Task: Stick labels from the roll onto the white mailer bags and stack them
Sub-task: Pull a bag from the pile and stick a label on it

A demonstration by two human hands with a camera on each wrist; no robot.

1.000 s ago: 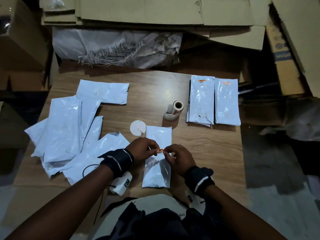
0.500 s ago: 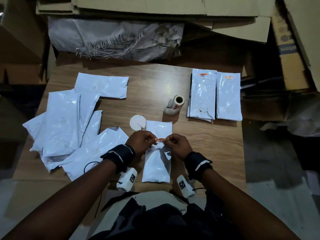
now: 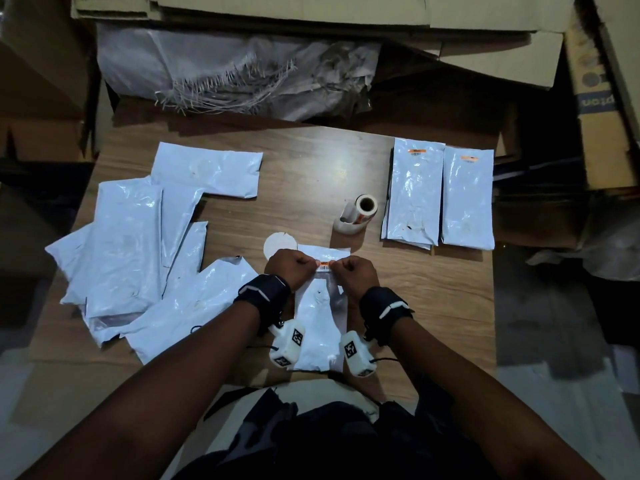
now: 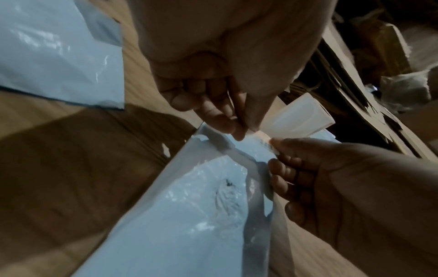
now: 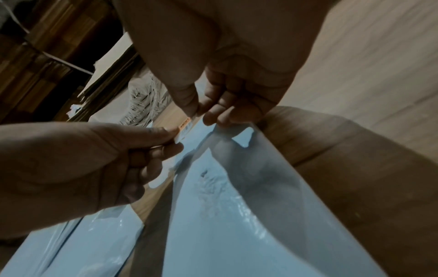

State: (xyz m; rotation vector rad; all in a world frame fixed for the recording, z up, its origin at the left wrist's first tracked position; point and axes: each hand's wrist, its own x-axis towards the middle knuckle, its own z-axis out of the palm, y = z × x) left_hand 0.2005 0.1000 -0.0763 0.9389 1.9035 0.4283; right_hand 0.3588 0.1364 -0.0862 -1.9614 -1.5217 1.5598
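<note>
A small orange-and-white label (image 3: 325, 265) is stretched between my two hands, just above the upper part of a white mailer bag (image 3: 320, 327) lying lengthwise at the table's near edge. My left hand (image 3: 294, 268) pinches the label's left end and my right hand (image 3: 353, 271) pinches its right end. In the left wrist view the label (image 4: 263, 139) hangs over the bag (image 4: 189, 215) between thumb and forefinger. The right wrist view shows the label (image 5: 183, 129) the same way. The label roll (image 3: 360, 211) lies behind the bag. Two labelled bags (image 3: 414, 194) (image 3: 467, 199) lie at the right.
A loose heap of unlabelled white mailer bags (image 3: 138, 258) covers the table's left half. A white paper disc (image 3: 277, 244) lies by my left hand. Flattened cardboard (image 3: 311, 15) and a frayed woven sack (image 3: 235, 77) crowd the far side; boxes (image 3: 602, 109) stand at the right.
Both hands have carried the label forward along the bag, from its middle to near its top end. The grip on the label is unchanged.
</note>
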